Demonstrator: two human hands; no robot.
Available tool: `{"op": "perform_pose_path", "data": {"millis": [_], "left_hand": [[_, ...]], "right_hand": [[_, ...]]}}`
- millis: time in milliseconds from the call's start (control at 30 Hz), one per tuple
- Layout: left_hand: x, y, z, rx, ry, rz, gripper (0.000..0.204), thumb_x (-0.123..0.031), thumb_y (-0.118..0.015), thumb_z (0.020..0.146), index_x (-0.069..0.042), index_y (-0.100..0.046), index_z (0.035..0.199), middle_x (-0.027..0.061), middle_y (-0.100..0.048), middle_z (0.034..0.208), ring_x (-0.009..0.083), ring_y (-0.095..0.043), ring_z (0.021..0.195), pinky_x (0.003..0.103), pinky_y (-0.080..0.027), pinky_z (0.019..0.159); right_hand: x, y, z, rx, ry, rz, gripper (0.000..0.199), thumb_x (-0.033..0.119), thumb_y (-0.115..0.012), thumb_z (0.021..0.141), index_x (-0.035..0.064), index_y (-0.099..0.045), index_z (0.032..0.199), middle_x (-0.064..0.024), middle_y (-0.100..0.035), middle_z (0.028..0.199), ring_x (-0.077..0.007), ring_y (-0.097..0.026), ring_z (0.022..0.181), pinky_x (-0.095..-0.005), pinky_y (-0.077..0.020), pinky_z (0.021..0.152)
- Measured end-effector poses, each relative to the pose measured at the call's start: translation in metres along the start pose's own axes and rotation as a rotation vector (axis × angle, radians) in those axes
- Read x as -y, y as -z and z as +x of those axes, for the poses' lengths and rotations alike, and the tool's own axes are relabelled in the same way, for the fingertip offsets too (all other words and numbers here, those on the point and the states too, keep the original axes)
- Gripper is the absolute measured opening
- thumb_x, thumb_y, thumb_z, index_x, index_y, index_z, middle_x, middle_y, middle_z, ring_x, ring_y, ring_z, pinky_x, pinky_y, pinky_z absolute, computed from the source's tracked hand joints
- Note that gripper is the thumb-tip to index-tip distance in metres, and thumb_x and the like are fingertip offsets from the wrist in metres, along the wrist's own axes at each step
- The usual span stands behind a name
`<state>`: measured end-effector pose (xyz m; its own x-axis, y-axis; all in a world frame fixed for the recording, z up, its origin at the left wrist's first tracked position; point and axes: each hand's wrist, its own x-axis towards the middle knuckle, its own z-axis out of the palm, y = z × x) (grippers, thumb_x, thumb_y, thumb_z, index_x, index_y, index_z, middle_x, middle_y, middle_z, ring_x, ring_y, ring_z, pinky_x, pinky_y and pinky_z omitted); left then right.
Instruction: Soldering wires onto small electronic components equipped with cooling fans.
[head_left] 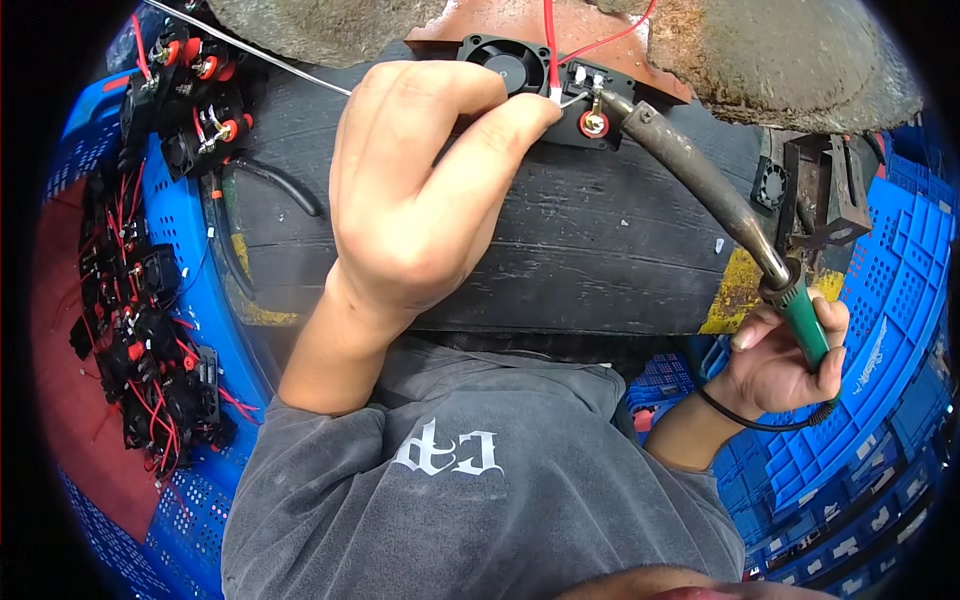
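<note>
My left hand [420, 170] is closed in a pinch on a strand of solder wire [270, 57], which runs in from the upper left and shows again past the fingertips. A red wire [551, 45] comes down to those same fingertips; whether they grip it too is hidden. My right hand [785, 360] is wrapped round the green handle of a soldering iron [715, 190]. The iron's tip touches or nearly touches the metal terminals on a small black fan unit [610, 85]. Beside the terminals sits a round red part [594, 124] with a metal centre.
Dark wooden boards [600, 260] form the bench. Pliers [280, 185] with dark handles lie at the left. A blue crate [185, 260] there holds several wired fan units [150, 350]. A metal bracket [835, 195] stands at the right, near blue crates [900, 270]. Rough stone-like pieces [790, 60] lie behind.
</note>
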<state>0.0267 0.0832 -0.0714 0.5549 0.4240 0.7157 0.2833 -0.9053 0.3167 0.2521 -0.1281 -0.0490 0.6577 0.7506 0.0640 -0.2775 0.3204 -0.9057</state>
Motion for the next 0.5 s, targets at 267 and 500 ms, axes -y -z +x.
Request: {"op": "perform_pose_path", "data": {"millis": [267,500], "left_hand": [[-0.001,0.007,-0.002,-0.032,0.033,-0.011,0.024,0.005,-0.075,0.066,-0.002,-0.071,0.089,0.0064,-0.056,0.081,0.0186,-0.055,0.073,0.027,-0.045,0.062],[-0.009,0.023,0.005,-0.046,0.109,-0.094,0.022,0.005,-0.073,0.067,-0.002,-0.069,0.088,0.0073,-0.057,0.080,0.0206,-0.055,0.067,0.029,-0.045,0.059]], "right_hand": [[0.001,0.003,-0.013,-0.043,0.053,0.010,0.049,0.041,-0.047,0.090,-0.0037,-0.057,0.107,-0.0267,-0.063,0.100,-0.0279,-0.061,0.052,-0.0285,-0.0476,0.036],[0.012,0.013,-0.037,-0.026,0.090,0.018,0.050,0.041,-0.045,0.091,-0.0035,-0.059,0.109,-0.0253,-0.064,0.103,-0.0245,-0.061,0.053,-0.0262,-0.0463,0.038]]}}
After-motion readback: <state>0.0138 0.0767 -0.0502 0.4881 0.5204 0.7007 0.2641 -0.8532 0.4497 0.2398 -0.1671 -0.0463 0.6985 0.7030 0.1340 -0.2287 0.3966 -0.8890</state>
